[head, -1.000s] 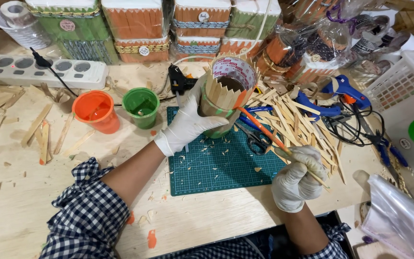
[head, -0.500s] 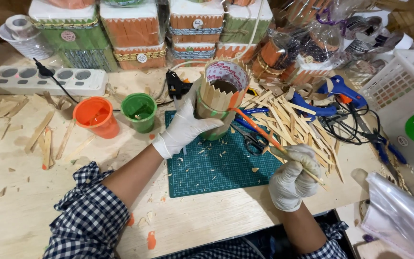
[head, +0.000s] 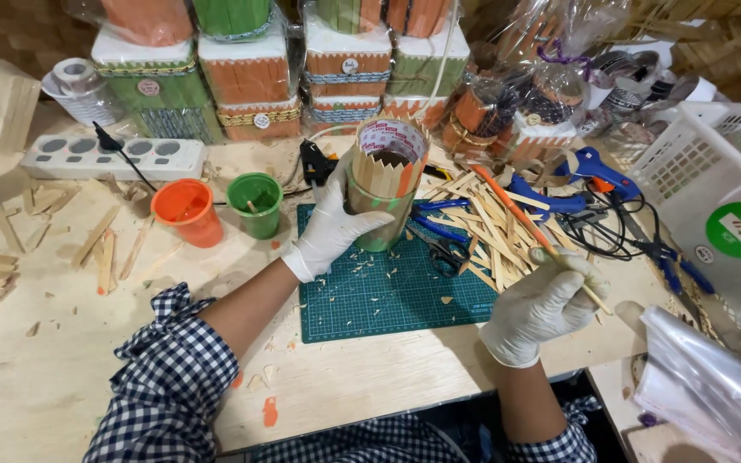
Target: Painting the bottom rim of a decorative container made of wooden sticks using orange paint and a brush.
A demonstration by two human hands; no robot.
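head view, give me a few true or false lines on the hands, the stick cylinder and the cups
1. The left hand grips the stick-clad cylinder from the side. True.
2. The right hand is empty. False: it holds a thin brush with an orange handle.
3. The orange cup stands beside the green cup. True.
4. The cylinder lies flat on the green cutting mat. False: it is held upright over the mat's far edge.
5. Both hands are bare. False: both wear white gloves.
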